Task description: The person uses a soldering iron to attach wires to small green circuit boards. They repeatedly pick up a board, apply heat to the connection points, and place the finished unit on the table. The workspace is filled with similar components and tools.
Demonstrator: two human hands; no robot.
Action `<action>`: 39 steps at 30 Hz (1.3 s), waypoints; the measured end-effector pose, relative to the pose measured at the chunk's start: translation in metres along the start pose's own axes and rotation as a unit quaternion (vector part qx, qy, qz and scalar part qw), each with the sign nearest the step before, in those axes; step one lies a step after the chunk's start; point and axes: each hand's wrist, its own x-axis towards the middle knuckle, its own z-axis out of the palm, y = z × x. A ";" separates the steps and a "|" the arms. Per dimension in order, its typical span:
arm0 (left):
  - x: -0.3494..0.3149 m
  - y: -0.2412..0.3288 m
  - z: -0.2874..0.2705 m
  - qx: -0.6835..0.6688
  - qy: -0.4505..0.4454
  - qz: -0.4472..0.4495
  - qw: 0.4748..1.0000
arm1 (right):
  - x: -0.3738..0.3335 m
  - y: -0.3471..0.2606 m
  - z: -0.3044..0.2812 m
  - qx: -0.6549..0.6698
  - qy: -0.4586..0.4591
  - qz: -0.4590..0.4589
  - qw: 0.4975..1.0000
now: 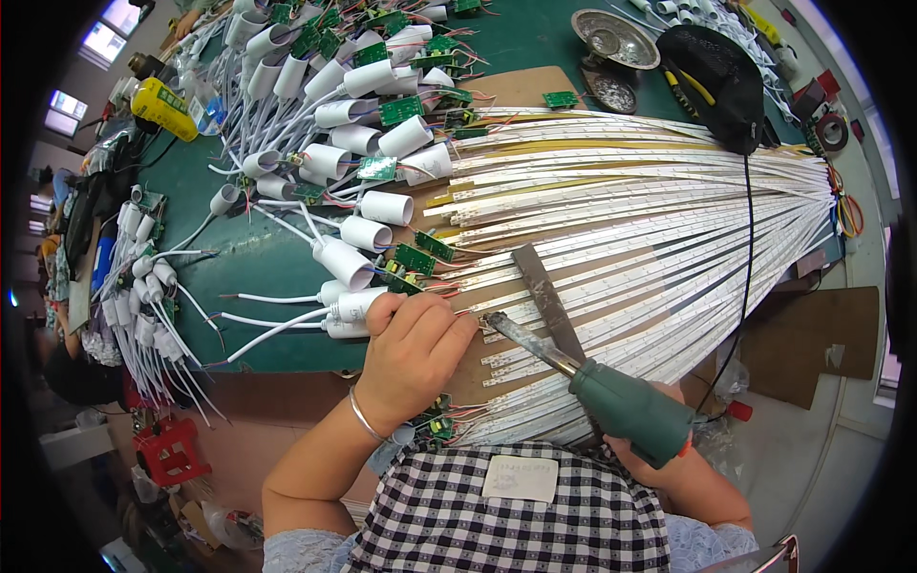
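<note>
My right hand (630, 461) is wrapped round the green handle of a soldering iron (630, 409). The iron's tip is beside the left end of one LED strip (592, 310). My left hand (418, 346), with a bracelet at the wrist, is closed in a pinch on thin wires (466, 311) right by that tip. Green circuit boards (415, 259) with red wires lie just beyond the left fingers. White caps (341, 265) with white cables sit left of them. A dark flat metal bar (547, 298) lies across the strips under the iron.
Many strips fan out to a bundled end (831, 191) at the right. A metal dish (616, 40), a black cap (712, 81) and pliers (683, 91) stand at the back. A black cord (749, 286) crosses the strips. A yellow bottle (164, 108) is far left.
</note>
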 end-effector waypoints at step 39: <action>0.006 0.001 -0.001 0.009 0.020 0.007 1.000 | -0.032 0.011 0.001 0.111 0.034 0.187 0.976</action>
